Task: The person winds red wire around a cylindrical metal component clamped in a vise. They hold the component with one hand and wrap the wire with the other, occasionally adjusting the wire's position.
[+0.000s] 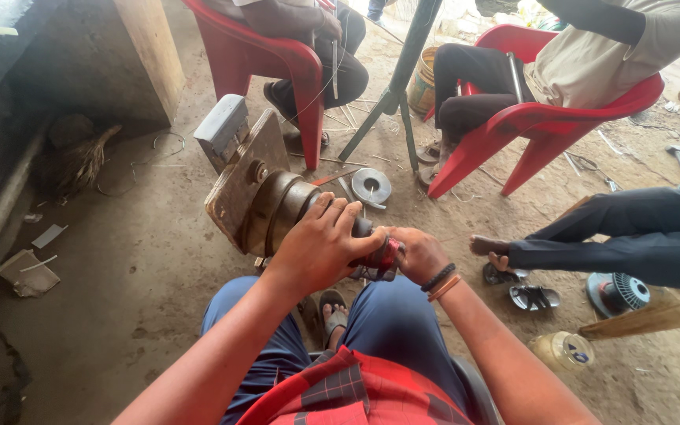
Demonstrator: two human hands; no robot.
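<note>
Rusty steel motor (265, 208) looks heavy and stiff. Left hand (320, 248) fingers wrap its shaft end; right hand (419, 253) fingers pinch the red windings (383, 256) closed

Two red plastic chairs (277, 59) (545, 118) stand beyond the rusty motor housing (265, 206), each with one seated person. One shiny metal disc (371, 186) lies on the floor just behind that housing. To its right lie two sandals (534, 297) (500, 274), one finned round part (619, 293) and one jar (563, 350). Two hands (320, 248) (419, 254) meet at the housing's near end.
</note>
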